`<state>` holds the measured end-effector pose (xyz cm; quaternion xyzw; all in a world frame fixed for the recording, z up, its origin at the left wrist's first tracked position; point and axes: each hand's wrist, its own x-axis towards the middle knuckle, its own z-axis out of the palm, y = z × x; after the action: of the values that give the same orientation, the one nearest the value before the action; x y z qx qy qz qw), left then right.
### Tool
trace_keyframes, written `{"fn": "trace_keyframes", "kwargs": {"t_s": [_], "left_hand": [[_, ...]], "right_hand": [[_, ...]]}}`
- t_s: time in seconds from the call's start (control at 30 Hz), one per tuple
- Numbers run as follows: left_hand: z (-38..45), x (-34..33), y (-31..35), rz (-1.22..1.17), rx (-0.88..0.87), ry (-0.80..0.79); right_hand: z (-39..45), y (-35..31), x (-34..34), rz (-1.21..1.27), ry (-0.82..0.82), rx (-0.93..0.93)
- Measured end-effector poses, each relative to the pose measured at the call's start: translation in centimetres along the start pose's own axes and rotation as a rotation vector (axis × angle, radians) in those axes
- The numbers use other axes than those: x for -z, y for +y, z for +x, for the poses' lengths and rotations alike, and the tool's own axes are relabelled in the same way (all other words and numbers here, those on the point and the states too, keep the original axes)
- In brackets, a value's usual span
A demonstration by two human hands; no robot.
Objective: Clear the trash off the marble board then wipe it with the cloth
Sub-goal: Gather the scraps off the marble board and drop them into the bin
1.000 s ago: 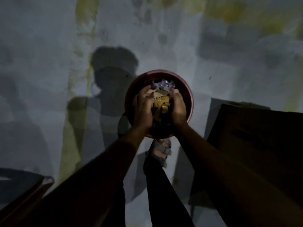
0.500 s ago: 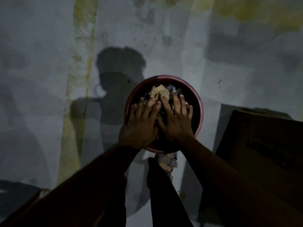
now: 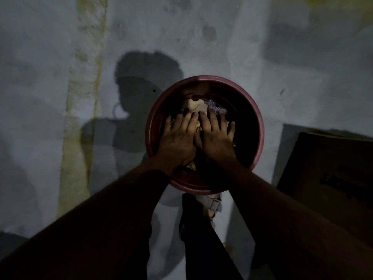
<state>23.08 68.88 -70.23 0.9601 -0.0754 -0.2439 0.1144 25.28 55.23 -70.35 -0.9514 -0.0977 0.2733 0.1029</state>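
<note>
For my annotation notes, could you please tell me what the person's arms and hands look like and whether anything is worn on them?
Both forearms are bare, with no sleeves, gloves or watch visible. The left hand and right hand show short fingernails. In this dim light I cannot tell whether any ring is worn.

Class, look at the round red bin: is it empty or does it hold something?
It holds something. Crumpled paper and plastic trash lies inside the round red bin, under the flat left hand and right hand.
</note>
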Motion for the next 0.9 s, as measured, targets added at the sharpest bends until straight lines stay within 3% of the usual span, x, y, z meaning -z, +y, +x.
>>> {"fn": "trace_keyframes", "kwargs": {"t_s": [0.17,0.4,0.63,0.9], "left_hand": [[-3.0,4.3,0.6,0.053,-0.009,0.143],[-10.4,15.4,2.2,0.030,0.000,0.141],[-22.3,31.1,5.9,0.096,-0.125,0.136],[-35.7,42.7,14.9,0.085,-0.425,0.174]], "right_hand": [[-3.5,-1.3,4.7,0.002,0.072,0.023],[-10.7,-5.0,14.9,0.148,0.068,-0.026],[-24.9,-9.2,29.4,0.153,0.112,-0.018],[-46.0,-12.1,39.6,0.237,0.362,-0.285]]}}
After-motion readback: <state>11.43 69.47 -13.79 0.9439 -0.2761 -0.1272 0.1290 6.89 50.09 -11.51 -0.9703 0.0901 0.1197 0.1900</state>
